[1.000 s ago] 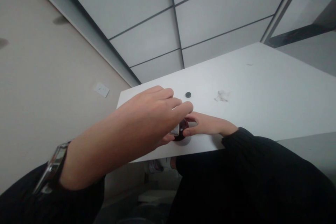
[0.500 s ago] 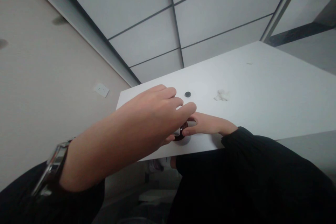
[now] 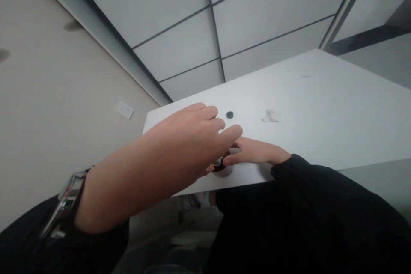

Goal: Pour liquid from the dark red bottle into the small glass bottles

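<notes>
My right hand (image 3: 248, 150) reaches in from the right, its thumb and fingers curled around a dark red-brown, shiny, rounded container (image 3: 219, 167) near the table's front edge. Much of the container is hidden behind my left hand (image 3: 208, 130), which is bent over it from the left with its fingers curled. The back of that hand covers its fingertips, so what they pinch does not show. Something pale and glossy appears between the hands, too small to name. Beyond my knuckles lies a small dark round cap (image 3: 230, 114) on the white table (image 3: 337, 115).
A crumpled white, tissue-like scrap (image 3: 271, 115) lies to the right of the cap. Farther back is a thin small sliver (image 3: 305, 77). White panelled doors (image 3: 180, 43) stand behind the table, and a wall with a socket (image 3: 124, 110) is at the left.
My left hand has shifted very slightly to the right over the container. My right hand keeps its place around it; the cap and the scrap have not moved.
</notes>
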`<act>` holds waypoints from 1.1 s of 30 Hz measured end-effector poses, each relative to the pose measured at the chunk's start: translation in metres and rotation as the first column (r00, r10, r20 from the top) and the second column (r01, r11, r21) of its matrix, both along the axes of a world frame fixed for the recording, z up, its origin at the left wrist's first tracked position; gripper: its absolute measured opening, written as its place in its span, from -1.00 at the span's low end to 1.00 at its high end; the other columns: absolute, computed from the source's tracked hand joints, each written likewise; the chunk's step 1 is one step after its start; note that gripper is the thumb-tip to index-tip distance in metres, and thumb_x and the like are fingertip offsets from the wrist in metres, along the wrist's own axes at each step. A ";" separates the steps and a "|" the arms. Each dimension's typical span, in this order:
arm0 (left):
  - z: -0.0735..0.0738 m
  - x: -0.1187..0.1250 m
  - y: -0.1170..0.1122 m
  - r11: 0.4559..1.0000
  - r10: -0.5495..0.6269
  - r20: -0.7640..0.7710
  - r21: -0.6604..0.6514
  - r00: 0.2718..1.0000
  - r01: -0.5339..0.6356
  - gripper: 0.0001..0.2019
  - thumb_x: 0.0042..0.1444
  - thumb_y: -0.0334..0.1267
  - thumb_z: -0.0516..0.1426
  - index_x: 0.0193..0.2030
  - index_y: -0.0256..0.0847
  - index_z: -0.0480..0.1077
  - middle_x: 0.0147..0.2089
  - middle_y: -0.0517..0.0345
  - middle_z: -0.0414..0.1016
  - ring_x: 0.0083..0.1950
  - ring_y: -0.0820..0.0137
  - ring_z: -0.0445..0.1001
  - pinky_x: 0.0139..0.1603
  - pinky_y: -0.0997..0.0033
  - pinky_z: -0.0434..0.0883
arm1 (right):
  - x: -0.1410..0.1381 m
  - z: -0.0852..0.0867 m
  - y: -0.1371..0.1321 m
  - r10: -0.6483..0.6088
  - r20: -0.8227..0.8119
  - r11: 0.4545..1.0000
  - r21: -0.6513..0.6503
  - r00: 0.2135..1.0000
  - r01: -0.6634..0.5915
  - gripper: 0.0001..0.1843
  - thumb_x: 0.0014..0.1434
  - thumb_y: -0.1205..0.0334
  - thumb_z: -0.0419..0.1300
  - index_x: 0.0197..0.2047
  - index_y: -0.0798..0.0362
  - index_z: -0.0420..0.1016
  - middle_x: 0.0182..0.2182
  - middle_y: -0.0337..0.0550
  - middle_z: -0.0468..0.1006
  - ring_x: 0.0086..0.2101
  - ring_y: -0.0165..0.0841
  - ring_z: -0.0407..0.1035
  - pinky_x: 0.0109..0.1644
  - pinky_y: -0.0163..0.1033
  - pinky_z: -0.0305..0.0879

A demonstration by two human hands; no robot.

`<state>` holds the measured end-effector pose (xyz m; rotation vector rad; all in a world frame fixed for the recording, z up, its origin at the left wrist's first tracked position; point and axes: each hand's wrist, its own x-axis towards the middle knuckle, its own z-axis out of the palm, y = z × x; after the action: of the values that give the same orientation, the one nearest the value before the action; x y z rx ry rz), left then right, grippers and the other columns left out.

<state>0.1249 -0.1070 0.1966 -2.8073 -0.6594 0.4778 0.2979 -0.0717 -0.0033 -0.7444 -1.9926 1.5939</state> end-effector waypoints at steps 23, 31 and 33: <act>-0.020 -0.045 -0.001 0.979 0.189 0.232 -0.124 0.954 -0.164 -0.38 0.11 -0.22 0.44 0.25 -0.08 0.30 0.27 0.05 0.52 0.23 0.18 0.47 -0.04 0.29 0.51 | -0.002 -0.007 0.002 0.048 -0.125 0.999 0.000 0.991 -0.049 -0.31 0.21 -0.15 0.38 0.31 -0.02 0.47 0.22 -0.05 0.56 0.17 -0.07 0.43 0.33 0.05 0.25; -0.023 -0.046 -0.003 0.974 0.223 0.252 -0.102 0.942 -0.203 -0.33 0.12 -0.20 0.44 0.32 0.00 0.29 0.30 0.12 0.53 0.25 0.18 0.50 -0.02 0.28 0.55 | -0.002 -0.005 0.002 0.052 -0.110 0.999 -0.003 0.993 -0.052 -0.29 0.20 -0.14 0.38 0.33 -0.05 0.45 0.24 -0.07 0.53 0.21 -0.06 0.40 0.36 0.06 0.21; -0.024 -0.048 -0.003 0.974 0.224 0.272 -0.096 0.936 -0.205 -0.31 0.11 -0.20 0.44 0.33 0.02 0.29 0.31 0.15 0.53 0.26 0.20 0.51 0.02 0.27 0.55 | -0.002 -0.004 0.002 0.051 -0.104 0.999 -0.004 0.993 -0.051 -0.32 0.21 -0.12 0.37 0.31 -0.03 0.46 0.21 -0.06 0.55 0.18 -0.07 0.41 0.34 0.06 0.23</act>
<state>0.0767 -0.1098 0.1725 -2.9074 -1.0347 0.1339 0.2962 -0.0699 -0.0077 -0.6047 -1.9468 1.6348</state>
